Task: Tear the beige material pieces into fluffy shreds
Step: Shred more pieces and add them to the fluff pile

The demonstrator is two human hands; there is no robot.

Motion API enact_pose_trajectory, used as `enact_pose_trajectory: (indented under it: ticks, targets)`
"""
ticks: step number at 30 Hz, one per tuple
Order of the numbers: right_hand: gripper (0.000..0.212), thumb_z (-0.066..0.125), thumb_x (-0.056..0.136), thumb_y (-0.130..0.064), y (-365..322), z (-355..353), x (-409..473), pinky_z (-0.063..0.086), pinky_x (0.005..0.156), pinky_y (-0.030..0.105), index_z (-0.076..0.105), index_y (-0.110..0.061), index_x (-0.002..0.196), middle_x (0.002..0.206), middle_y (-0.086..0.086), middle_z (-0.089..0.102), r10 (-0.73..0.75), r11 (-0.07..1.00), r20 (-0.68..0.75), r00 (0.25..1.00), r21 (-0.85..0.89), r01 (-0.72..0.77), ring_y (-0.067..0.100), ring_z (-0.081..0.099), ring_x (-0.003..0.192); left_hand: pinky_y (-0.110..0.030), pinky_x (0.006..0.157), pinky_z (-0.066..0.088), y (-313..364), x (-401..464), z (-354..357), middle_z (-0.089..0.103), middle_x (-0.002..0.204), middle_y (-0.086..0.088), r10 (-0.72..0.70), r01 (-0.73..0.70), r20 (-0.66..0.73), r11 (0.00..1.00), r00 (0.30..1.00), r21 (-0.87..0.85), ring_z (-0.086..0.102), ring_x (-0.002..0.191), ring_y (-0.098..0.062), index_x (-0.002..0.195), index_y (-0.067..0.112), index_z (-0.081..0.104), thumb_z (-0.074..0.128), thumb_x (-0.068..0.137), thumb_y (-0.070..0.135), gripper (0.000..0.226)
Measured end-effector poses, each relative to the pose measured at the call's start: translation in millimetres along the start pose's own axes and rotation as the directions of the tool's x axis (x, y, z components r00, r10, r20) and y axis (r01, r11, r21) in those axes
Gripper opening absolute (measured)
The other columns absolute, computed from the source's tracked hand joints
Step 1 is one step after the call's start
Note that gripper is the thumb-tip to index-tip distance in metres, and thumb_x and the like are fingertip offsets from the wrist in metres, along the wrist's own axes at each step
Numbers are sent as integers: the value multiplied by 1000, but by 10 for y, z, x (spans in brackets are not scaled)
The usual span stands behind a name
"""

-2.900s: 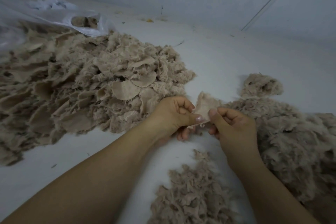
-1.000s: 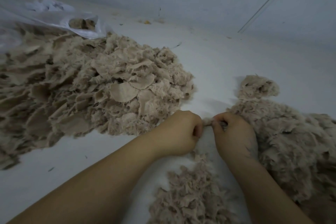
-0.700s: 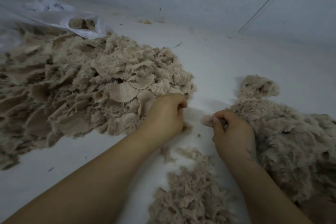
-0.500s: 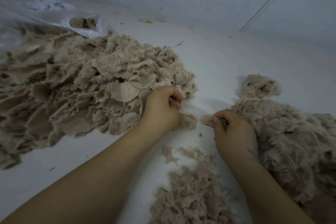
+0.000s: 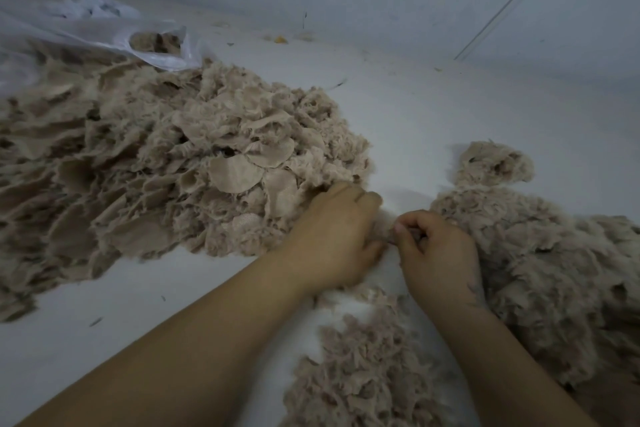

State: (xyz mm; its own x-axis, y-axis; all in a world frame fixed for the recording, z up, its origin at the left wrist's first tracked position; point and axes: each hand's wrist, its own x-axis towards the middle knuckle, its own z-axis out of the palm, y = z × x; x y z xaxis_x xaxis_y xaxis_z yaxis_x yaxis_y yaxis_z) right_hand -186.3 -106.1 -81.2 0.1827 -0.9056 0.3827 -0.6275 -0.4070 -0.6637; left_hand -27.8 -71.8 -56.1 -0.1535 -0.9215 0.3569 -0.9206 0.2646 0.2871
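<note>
Both hands, left hand (image 5: 332, 236) and right hand (image 5: 433, 250), pinch one small beige scrap (image 5: 388, 230); too shallow a grip could slip before fibres part.

Half a second ago the left hand (image 5: 332, 236) was reaching into the pile of flat beige pieces (image 5: 166, 177); it has drawn back to meet the right hand (image 5: 436, 253), and both hands again pinch a small beige scrap (image 5: 384, 229) between them.
</note>
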Motion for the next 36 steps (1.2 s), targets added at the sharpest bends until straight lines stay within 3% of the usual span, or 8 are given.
enact_pose_trajectory:
  ticks: [4,8,15,17,21,28,33,36]
  targets:
    - [29,57,99,-24,13,21,1,49,52,25,59,-36,72,59,-10,61,12,999,28,1000,49,-14,7,61,60,-35,73,30,145,50,91,60,79,-5,23,-23,-62,1000,998,4,46,92,-24,86,13,60,56,93,27,17]
    - [39,41,101,-36,-1,12,24,53,62,43,62,-15,76,65,6,64,74,996,24,997,42,-75,25,63,63,-40,64,40,92,28,123,51,60,-8,-47,4,-146,960,988,-279,45,71,-23,65,5,58,55,94,19,33]
    - [39,42,104,-32,45,-44,73,32,49,25,59,-9,79,62,7,56,136,981,35,990,-144,-130,17,51,54,-25,56,43,35,19,113,57,59,-4,-454,151,-178,599,873,-787,48,56,-9,69,12,67,65,92,11,23]
    - [35,44,103,-34,57,-61,75,30,46,24,59,-14,78,60,3,56,139,977,32,990,-169,-132,15,51,52,-29,58,43,-39,26,93,57,65,-17,-471,185,-135,572,872,-799,48,58,-12,73,4,65,65,92,10,20]
    - [37,44,102,-46,-40,-24,5,52,53,34,63,-27,76,68,-3,67,57,995,51,997,78,-61,13,62,55,-23,63,50,-11,-5,130,65,71,2,-382,201,-46,582,923,-788,58,65,-6,76,18,68,66,89,3,20]
    - [30,58,100,-22,-116,11,-6,42,47,8,65,-20,71,57,-16,66,121,938,61,991,320,-135,-2,60,48,-14,70,48,57,-30,160,66,95,-4,-266,100,-153,739,952,-666,60,79,-5,96,5,71,62,86,-7,18]
    - [28,59,98,-11,-154,-9,1,47,50,14,67,-19,73,62,-7,68,112,893,92,989,427,-141,3,60,50,-33,64,54,72,-38,71,67,87,-13,-271,104,-41,499,962,-860,65,74,-16,97,-1,68,62,90,-2,9]
    - [33,54,102,-13,-177,-29,-19,44,48,12,67,-12,72,57,5,63,77,860,86,993,498,-110,6,57,47,-41,69,55,74,-33,64,66,81,-15,-287,70,-76,467,955,-881,62,73,-23,91,-5,69,66,89,-1,5]
